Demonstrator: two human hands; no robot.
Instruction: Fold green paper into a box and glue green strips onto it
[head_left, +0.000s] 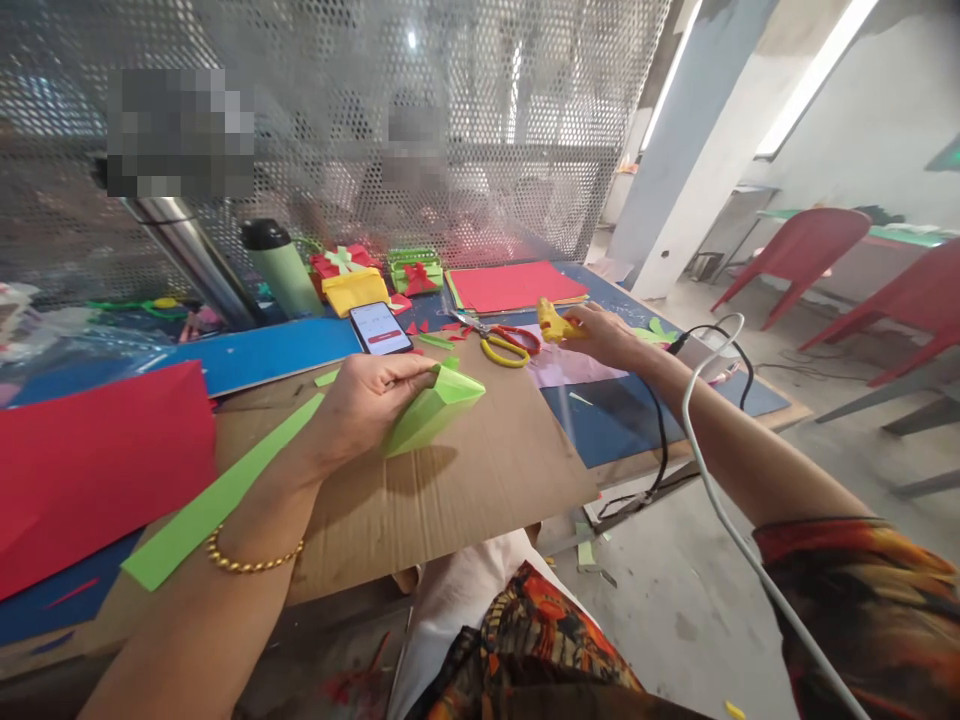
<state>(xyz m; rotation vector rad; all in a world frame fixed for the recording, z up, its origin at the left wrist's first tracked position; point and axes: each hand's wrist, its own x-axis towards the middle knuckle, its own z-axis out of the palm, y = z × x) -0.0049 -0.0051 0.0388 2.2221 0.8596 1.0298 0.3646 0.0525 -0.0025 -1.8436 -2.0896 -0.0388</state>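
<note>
My left hand (pixel 367 408) pinches a folded light-green paper piece (pixel 435 408), which hangs above the brown cardboard (pixel 480 480). Its folds stand partly apart at the right end. Farther right, my right hand (pixel 604 335) is wrapped round a yellow hot glue gun (pixel 556 322), over a lilac sheet (pixel 559 370) on the blue tabletop. Between the hands lie scissors (pixel 504 342) with red and yellow handles. A long green paper strip (pixel 217 500) runs under my left forearm.
Behind lie a phone (pixel 381 328), a yellow paper bag (pixel 356 292), a green bottle (pixel 281 268) and red sheets (pixel 517 286). A large red sheet (pixel 97 460) is at left. A pale cable (pixel 697 440) crosses my right forearm. Perforated metal (pixel 465 120) closes off the back.
</note>
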